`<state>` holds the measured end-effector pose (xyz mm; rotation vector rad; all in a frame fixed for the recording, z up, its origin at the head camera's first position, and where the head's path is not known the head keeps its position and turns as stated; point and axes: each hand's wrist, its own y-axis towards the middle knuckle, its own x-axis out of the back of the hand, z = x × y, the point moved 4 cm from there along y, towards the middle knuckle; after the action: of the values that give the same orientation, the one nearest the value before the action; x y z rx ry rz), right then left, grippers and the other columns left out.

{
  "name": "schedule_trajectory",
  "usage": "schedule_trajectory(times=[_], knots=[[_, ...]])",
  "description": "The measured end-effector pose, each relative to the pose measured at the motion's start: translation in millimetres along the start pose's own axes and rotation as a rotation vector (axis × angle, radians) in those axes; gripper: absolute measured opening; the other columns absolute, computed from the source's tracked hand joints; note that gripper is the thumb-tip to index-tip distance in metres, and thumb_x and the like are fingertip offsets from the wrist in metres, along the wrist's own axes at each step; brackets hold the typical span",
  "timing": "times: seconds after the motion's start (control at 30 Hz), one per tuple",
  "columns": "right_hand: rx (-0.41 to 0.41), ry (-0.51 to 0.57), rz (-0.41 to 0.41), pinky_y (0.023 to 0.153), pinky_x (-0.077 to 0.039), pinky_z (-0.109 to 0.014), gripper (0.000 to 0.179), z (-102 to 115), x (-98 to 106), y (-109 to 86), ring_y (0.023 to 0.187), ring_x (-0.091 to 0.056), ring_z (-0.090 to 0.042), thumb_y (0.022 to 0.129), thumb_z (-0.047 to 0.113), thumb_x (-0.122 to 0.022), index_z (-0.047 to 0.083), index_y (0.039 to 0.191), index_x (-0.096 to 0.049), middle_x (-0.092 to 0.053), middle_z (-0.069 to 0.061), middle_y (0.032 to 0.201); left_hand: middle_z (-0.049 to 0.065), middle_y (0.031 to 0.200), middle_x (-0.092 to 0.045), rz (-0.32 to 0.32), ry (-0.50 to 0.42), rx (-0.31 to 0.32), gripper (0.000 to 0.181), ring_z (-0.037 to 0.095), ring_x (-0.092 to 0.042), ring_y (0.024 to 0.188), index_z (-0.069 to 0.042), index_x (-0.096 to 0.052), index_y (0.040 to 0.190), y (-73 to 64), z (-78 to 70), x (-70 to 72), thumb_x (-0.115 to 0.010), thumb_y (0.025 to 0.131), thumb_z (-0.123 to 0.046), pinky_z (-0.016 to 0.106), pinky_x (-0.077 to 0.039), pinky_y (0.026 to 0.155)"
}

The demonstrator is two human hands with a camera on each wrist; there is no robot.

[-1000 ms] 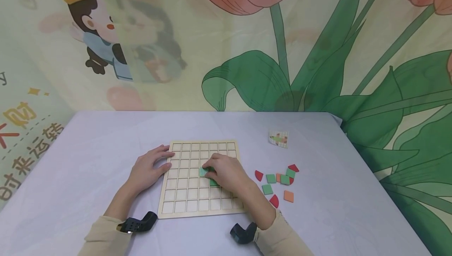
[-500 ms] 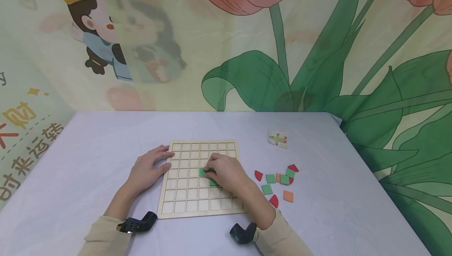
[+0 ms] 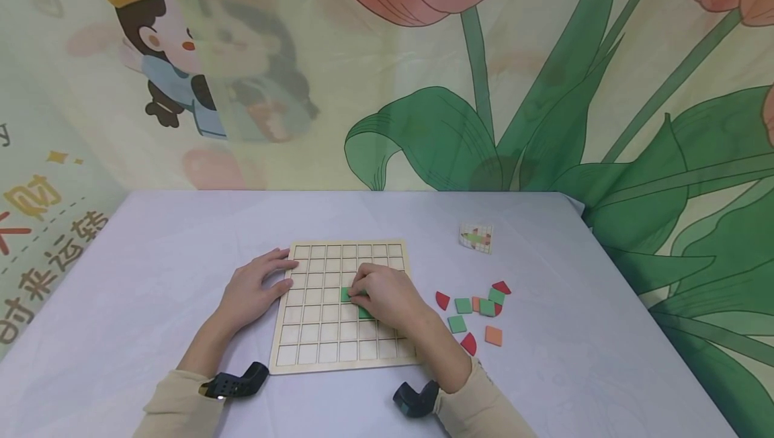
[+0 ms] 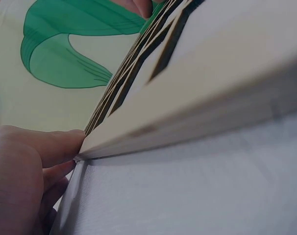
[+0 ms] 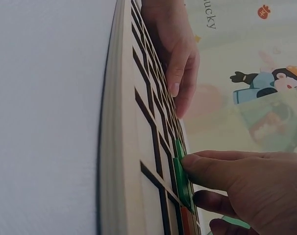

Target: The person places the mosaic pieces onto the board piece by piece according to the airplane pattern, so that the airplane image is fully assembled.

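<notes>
A pale wooden board [image 3: 314, 355] with a grid of square cells lies on the white cloth. My left hand [image 3: 256, 290] rests at its left edge; in the left wrist view its thumb [image 4: 65, 146] touches the rim. Over the middle of the grid, my right hand [image 3: 390, 297] has thumb and fingertips on a green square tile [image 3: 345, 295], lying at a cell. Another green tile [image 3: 365, 314] sits lower right of it, partly under the hand. The right wrist view shows the thumb against green [image 5: 182, 181] and an orange tile [image 5: 186, 220] close by.
Right of the board lie loose pieces: red quarter-circles [image 3: 443, 300], green squares [image 3: 463, 305] and orange squares [image 3: 493, 336], some overlapping. A small pattern card [image 3: 476, 238] lies behind them. A printed backdrop [image 3: 272, 162] stands behind the table.
The green tile under my right fingertips looked pale and shiny a second ago; now it shows plain green and flatter. My right fingers have shifted very slightly. The left hand has stayed put.
</notes>
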<state>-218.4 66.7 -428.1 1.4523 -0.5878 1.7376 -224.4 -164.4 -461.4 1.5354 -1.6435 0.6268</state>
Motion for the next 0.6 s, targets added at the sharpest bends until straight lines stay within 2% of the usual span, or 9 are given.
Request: schedule_trajectory(times=[0.6], knots=[[0.016,0.007,-0.003,0.073,-0.052,-0.018,0.015,-0.2,0.2,0.1,0.083,-0.063,-0.002,0.084,0.027,-0.072,0.021,0.097,-0.077,-0.065,0.013,0.093,0.014,0.145,-0.046,0.012,-0.008,0.004,0.036,0.038,-0.034,0.138,-0.011,-0.062,0.124,-0.2,-1.1,0.5,-0.062,0.089,-0.022,0.062,-0.021,0.108]])
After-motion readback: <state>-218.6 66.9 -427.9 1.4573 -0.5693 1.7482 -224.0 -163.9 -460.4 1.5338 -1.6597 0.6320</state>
